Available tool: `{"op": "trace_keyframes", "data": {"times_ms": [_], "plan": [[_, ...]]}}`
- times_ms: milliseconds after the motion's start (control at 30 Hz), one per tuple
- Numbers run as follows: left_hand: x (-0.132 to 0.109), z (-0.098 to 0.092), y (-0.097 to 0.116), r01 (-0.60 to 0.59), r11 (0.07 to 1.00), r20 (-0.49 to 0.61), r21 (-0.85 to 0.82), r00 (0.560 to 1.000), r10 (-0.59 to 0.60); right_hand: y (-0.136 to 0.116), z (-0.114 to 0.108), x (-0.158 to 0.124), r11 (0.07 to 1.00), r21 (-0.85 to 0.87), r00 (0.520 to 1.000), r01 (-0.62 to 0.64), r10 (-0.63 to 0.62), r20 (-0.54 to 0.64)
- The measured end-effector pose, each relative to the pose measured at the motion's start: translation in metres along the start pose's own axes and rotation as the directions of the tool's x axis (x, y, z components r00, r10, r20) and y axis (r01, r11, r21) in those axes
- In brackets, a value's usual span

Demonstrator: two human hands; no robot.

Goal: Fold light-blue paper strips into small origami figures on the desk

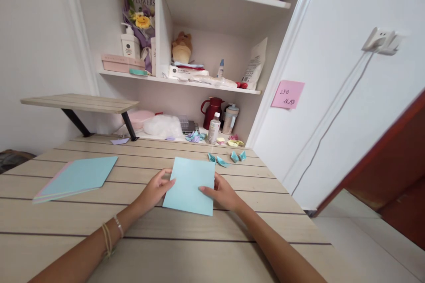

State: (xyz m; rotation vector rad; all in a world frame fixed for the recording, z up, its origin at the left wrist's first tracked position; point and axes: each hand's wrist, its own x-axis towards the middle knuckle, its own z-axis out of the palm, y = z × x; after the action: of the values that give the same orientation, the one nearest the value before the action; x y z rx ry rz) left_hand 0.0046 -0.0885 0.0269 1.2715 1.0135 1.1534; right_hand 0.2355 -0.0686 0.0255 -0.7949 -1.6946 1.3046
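Observation:
A light blue sheet of paper point(189, 181) is held up just above the wooden table, tilted toward me. Its left edge is pinched by my left hand point(159, 188), thumb on the front and fingers partly behind. On the right edge my right hand point(222, 192) grips it the same way, with the thumb lying across the face and the other fingers mostly hidden. Beyond the sheet lie several small folded blue paper pieces point(223, 162). To the left rests a stack of coloured paper point(88, 174), blue on top with pink and pale green edges showing below.
A small raised wooden shelf point(81, 102) on black legs stands at the back left. Along the back are a plastic bottle point(214, 128), a red jug point(212, 112), a tumbler point(230, 119) and more folded papers point(195, 136). A white shelving unit point(212, 83) rises behind the table.

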Motion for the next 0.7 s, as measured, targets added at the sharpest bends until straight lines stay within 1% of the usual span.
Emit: {"op": "trace_keyframes", "data": {"times_ms": [100, 167, 200, 233, 267, 300, 367, 400, 467, 500, 600, 700], "plan": [[0.001, -0.002, -0.001, 0.005, 0.998, -0.019, -0.068, 1.0, -0.007, -0.002, -0.005, -0.003, 0.994, 0.087, 0.996, -0.06, 0.054, 0.077], [0.001, -0.006, 0.001, -0.012, 0.996, -0.019, -0.091, 1.0, 0.01, -0.007, -0.011, -0.006, 0.976, 0.149, 0.972, -0.157, 0.126, 0.197], [0.0, -0.008, 0.001, -0.019, 0.995, -0.004, -0.094, 1.0, 0.019, -0.01, -0.014, -0.008, 0.958, 0.188, 0.941, -0.217, 0.153, 0.303], [-0.001, -0.009, 0.002, -0.02, 0.996, 0.022, -0.091, 1.0, 0.022, -0.014, -0.016, -0.01, 0.933, 0.212, 0.886, -0.292, 0.18, 0.428], [-0.002, -0.01, 0.003, -0.013, 0.997, 0.053, -0.082, 0.998, 0.017, -0.018, -0.017, -0.011, 0.91, 0.231, 0.838, -0.345, 0.187, 0.512], [-0.004, -0.01, 0.004, 0.0, 0.998, 0.086, -0.066, 0.996, 0.006, -0.022, -0.015, -0.013, 0.888, 0.262, 0.81, -0.379, 0.182, 0.557], [-0.007, -0.009, 0.005, 0.03, 0.999, 0.158, -0.02, 0.987, -0.027, -0.024, -0.008, -0.014, 0.845, 0.338, 0.813, -0.415, 0.178, 0.554], [-0.008, -0.008, 0.006, 0.043, 0.999, 0.195, 0.006, 0.98, -0.043, -0.022, -0.001, -0.013, 0.839, 0.358, 0.831, -0.41, 0.181, 0.526], [-0.01, -0.003, 0.007, 0.052, 0.998, 0.248, 0.047, 0.967, -0.062, -0.015, 0.012, -0.012, 0.862, 0.35, 0.867, -0.367, 0.181, 0.464], [-0.011, -0.001, 0.008, 0.048, 0.997, 0.25, 0.054, 0.966, -0.06, -0.01, 0.019, -0.011, 0.884, 0.32, 0.877, -0.341, 0.177, 0.446], [-0.011, 0.004, 0.011, 0.075, 0.997, 0.175, 0.003, 0.982, -0.075, 0.003, 0.03, -0.009, 0.929, 0.277, 0.933, -0.244, 0.147, 0.327], [-0.008, 0.004, 0.007, 0.149, 0.988, 0.098, -0.051, 0.985, -0.143, 0.008, 0.03, -0.008, 0.964, 0.229, 0.984, -0.138, 0.107, 0.142]]}}
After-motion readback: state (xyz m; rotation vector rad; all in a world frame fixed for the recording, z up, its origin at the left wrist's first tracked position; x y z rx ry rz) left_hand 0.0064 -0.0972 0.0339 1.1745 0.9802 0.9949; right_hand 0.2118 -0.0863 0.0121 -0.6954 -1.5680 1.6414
